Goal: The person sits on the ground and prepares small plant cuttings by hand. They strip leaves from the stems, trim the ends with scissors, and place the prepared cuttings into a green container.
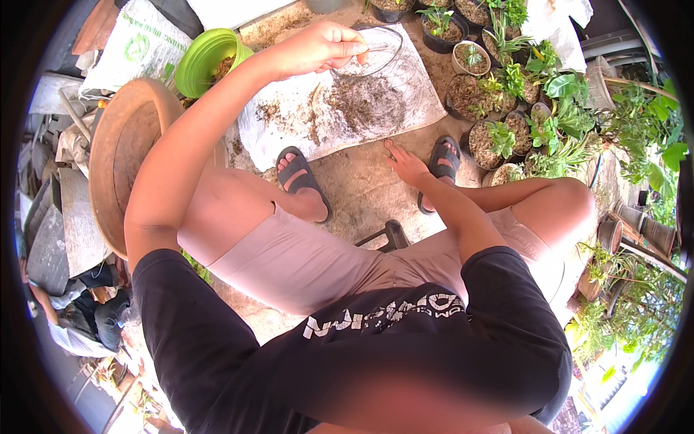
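My left hand [339, 50] is raised over a white woven sack [271, 116] spread on the ground. Its thumb and fingers pinch a round, thin-rimmed wire object [400, 50], perhaps a sieve; its middle is see-through and hard to make out. Below it, a patch of dark soil [368, 106] lies on the sack, with looser crumbs to the left. My right hand [407, 165] rests low by the sack's near edge, beside my right sandal [445, 157]. Its fingers are apart and hold nothing; the fingertips seem to touch the floor.
A large terracotta-coloured bowl [122, 157] leans beside my left leg. Behind it are a green pot [200, 62] holding some soil and a printed white bag [135, 51]. Several potted plants [485, 144] crowd the right. Another person [89, 314] is at far left.
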Demonstrator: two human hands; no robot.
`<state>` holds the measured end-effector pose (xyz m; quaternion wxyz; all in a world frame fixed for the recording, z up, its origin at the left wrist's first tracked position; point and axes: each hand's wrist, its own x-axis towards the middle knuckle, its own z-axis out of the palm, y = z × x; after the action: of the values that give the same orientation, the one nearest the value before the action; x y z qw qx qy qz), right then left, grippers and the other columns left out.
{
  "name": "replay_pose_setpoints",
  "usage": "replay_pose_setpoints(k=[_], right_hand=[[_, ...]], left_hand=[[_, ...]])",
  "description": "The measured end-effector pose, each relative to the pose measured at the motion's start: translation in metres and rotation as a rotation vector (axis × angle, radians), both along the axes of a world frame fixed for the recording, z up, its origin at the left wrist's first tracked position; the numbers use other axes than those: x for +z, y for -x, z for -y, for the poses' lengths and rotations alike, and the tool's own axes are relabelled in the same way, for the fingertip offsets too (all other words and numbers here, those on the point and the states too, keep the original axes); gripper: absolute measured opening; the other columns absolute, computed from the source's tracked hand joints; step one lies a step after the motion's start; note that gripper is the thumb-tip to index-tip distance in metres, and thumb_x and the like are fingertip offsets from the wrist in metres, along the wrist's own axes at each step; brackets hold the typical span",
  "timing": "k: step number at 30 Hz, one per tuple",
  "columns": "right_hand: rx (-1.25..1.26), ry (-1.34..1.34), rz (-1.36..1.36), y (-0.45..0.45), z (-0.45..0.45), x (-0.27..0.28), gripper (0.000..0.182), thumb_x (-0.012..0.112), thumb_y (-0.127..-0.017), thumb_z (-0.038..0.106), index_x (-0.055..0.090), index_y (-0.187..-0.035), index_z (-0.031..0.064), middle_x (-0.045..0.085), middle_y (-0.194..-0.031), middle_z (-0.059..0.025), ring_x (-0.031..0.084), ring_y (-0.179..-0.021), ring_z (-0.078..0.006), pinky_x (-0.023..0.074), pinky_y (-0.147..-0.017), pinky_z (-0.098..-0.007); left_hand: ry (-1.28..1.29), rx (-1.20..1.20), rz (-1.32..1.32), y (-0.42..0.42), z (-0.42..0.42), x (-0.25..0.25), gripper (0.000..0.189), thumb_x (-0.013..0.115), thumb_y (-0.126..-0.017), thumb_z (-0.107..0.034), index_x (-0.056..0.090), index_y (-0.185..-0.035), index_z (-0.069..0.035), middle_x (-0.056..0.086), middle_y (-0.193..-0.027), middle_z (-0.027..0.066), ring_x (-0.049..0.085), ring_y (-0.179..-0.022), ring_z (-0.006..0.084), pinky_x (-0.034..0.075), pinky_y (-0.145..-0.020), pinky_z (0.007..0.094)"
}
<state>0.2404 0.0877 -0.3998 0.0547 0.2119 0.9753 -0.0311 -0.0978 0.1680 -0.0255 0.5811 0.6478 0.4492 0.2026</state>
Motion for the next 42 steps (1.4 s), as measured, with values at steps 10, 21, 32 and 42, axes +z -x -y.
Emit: replay_pose_setpoints(k=[10, 21, 32, 42], right_hand=[[-0.134, 0.297, 0.191, -0.01, -0.007, -0.024, 0.025, 0.067, -0.082, 0.02, 0.061, -0.103, 0.0068, 0.065, -0.105, -0.0134, 0.062, -0.105, -0.0303, 0.053, -0.086, -0.0405], [-0.458, 1.74, -0.314, 0.101, -0.069, 0.211, 0.032, 0.062, -0.094, 0.025, 0.054, -0.116, 0.0019, 0.066, -0.084, -0.0064, 0.061, -0.068, -0.0137, 0.05, -0.061, -0.0272], [-0.533, 1.618, -0.788, 0.057, -0.027, 0.365, 0.065, 0.05, -0.096, 0.059, 0.053, -0.123, 0.0, 0.064, -0.097, -0.0102, 0.059, -0.076, -0.0133, 0.0495, -0.069, -0.0289], [-0.565, 1.634, -0.938, 0.053, -0.036, 0.378, 0.067, 0.048, -0.095, 0.063, 0.056, -0.119, -0.0001, 0.065, -0.093, -0.0104, 0.057, -0.073, -0.0135, 0.0478, -0.066, -0.0283]], left_hand=[[0.007, 0.0, -0.01, -0.003, -0.004, 0.002, 0.027, 0.051, -0.103, -0.029, 0.067, -0.101, -0.007, 0.037, -0.062, -0.0084, 0.029, -0.053, 0.0025, 0.025, -0.048, 0.0207], [-0.035, 0.096, 0.026, 0.001, -0.003, 0.007, 0.029, 0.05, -0.102, -0.026, 0.065, -0.111, -0.003, 0.029, -0.058, -0.01, 0.026, -0.052, 0.0023, 0.024, -0.048, 0.0209], [0.014, -0.006, 0.044, -0.025, 0.005, 0.017, 0.025, 0.054, -0.1, -0.029, 0.066, -0.104, -0.007, 0.032, -0.059, -0.0105, 0.026, -0.053, 0.0025, 0.021, -0.048, 0.0213], [-0.012, 0.004, 0.076, -0.043, 0.008, 0.025, 0.027, 0.056, -0.1, -0.03, 0.066, -0.102, -0.006, 0.036, -0.059, -0.0093, 0.028, -0.051, 0.0021, 0.021, -0.047, 0.0214]])
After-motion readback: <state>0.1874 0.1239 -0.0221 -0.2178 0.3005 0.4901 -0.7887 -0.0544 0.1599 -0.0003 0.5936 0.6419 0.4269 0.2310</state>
